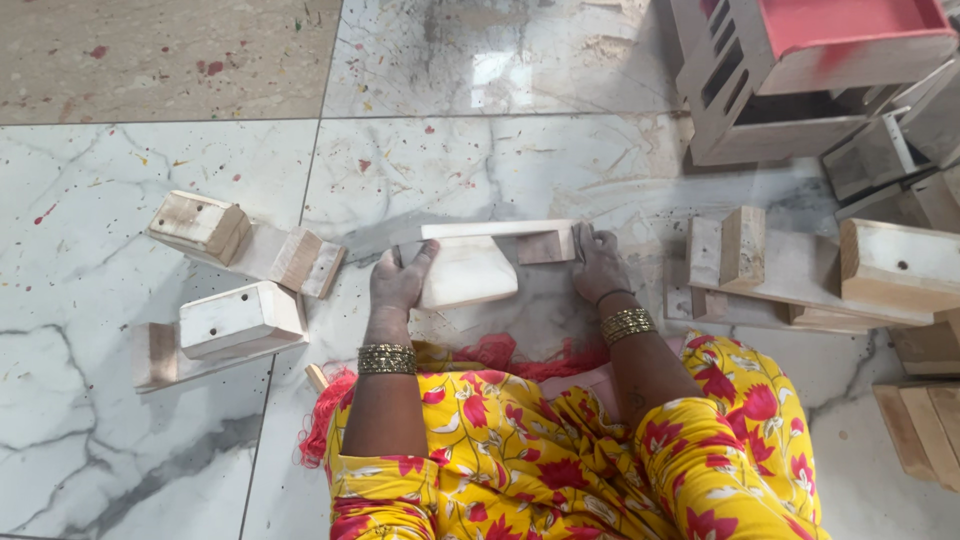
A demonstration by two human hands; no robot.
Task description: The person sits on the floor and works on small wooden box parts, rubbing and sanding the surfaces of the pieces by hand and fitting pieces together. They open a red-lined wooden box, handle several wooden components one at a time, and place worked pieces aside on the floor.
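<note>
1. Head view looks down on a glossy marble floor with grey veins and paint specks; a beige tile fills the upper left of the frame.
2. At centre, the left hand and right hand each grasp an end of a white-painted wooden piece resting on the floor.
3. Part of its underside and the right fingers are hidden behind the wood.
4. Similar wooden pieces lie at left; others at right are cut off by the frame edge, below a red-topped wooden box.
5. Open floor lies above the hands and at lower left.
</note>
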